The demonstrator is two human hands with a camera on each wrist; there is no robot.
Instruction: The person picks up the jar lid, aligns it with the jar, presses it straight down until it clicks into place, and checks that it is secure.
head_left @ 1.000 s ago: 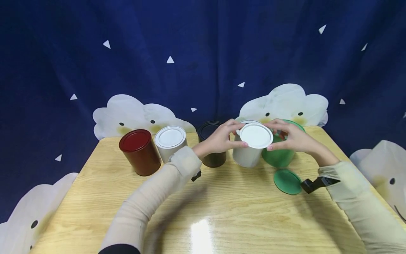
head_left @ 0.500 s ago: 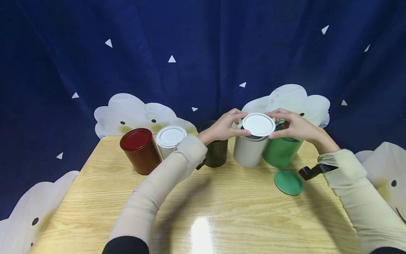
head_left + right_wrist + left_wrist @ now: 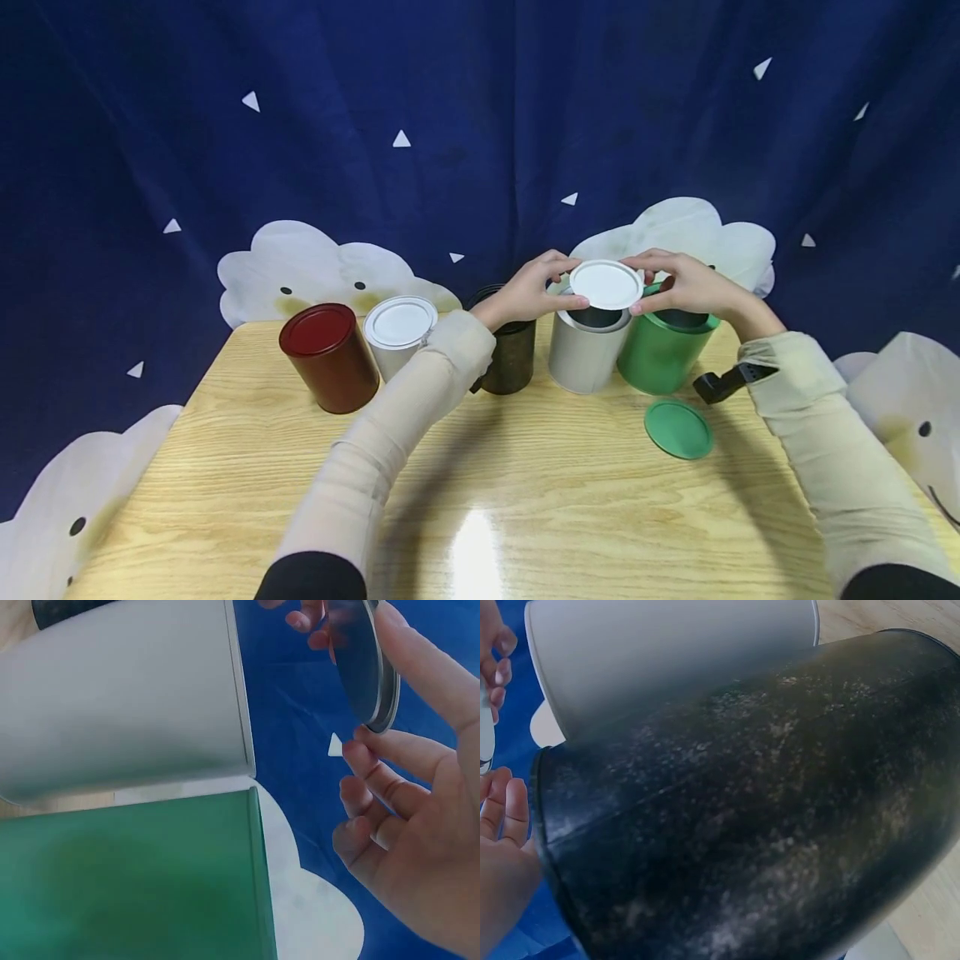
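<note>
A round white lid [image 3: 606, 284] is held between my two hands, just above an uncovered white can [image 3: 587, 358]. My left hand [image 3: 534, 292] pinches its left edge between thumb and fingers. On the opposite edge, my right hand [image 3: 688, 290] pinches it the same way. In the right wrist view the lid [image 3: 364, 664] shows its grey metal underside, apart from the can's rim. Beneath my right hand stands an open green can [image 3: 663, 354]. Behind my left wrist is a black can [image 3: 512, 358], its top partly hidden; its speckled side [image 3: 742, 810] fills the left wrist view.
A green lid [image 3: 678, 429] lies flat in front of the green can. To the left stand a dark red can [image 3: 330, 358] and another white can [image 3: 401, 329], both lidded. They share a wooden table [image 3: 562, 500] before a blue curtain [image 3: 480, 125].
Both hands have lifted the white lid up and back off the white can, so the can's dark opening now shows below it. The other cans and the green lid stay in place.
</note>
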